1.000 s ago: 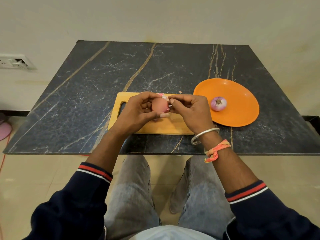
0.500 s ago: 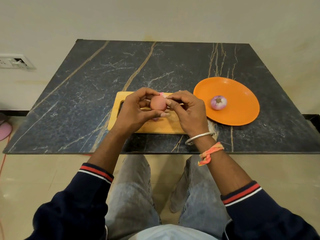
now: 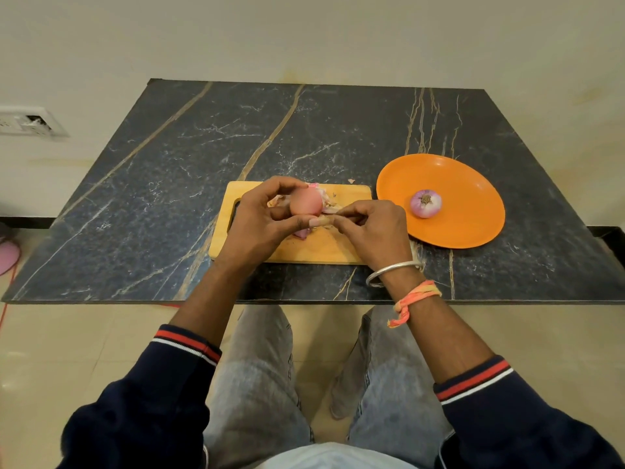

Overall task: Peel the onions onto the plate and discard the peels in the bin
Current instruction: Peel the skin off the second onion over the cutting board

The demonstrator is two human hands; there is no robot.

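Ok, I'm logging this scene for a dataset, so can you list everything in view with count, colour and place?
dark veined marble tabletop: 1, black-grey with tan veins, centre
rectangular wooden cutting board: 1, light wood, near edge of tabletop
round orange plate: 1, orange, right of board
peeled purple-white onion: 1, on plate
pinkish-brown unpeeled onion: 1, held above board
loose onion peels: several, pale and purple, on board
wall socket: 1, white, left wall
pink object: 1, floor, left edge, cut off
silver bangle: 1, right wrist
orange thread band: 1, right wrist
left hand: grips unpeeled onion
right hand: pinches its skin
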